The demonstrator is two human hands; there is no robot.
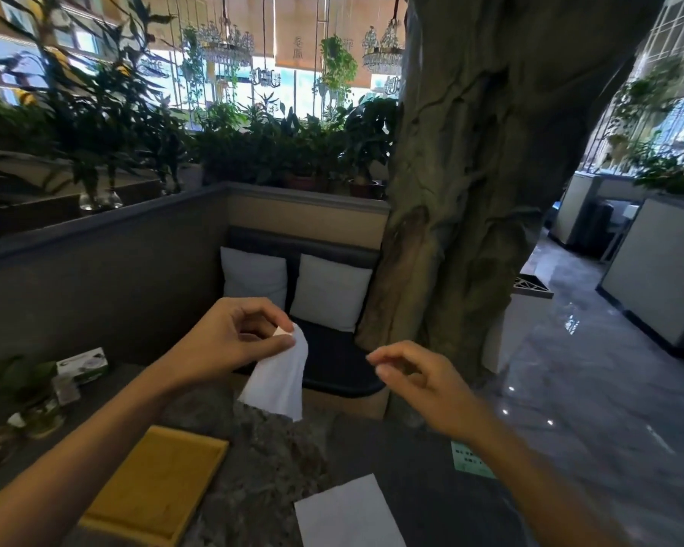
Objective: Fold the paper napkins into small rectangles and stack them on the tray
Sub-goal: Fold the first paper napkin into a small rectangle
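Note:
A white paper napkin [279, 379] hangs in the air above the table, pinched at its top corner by my left hand [234, 337]. My right hand [415, 379] hovers a little to the right of it with curled fingers close together, holding nothing and not touching the paper. A second white napkin [346, 517] lies flat on the dark stone table [391, 459] at the near edge. The yellow wooden tray [155, 483] sits on the table at the lower left, with nothing on it, partly under my left forearm.
A green card [468, 459] lies on the table under my right wrist. At the far left stand small potted plants in glass [36, 404] and a tissue box [83, 365]. Beyond the table are a bench with two white cushions [293, 288] and a large tree trunk [470, 191].

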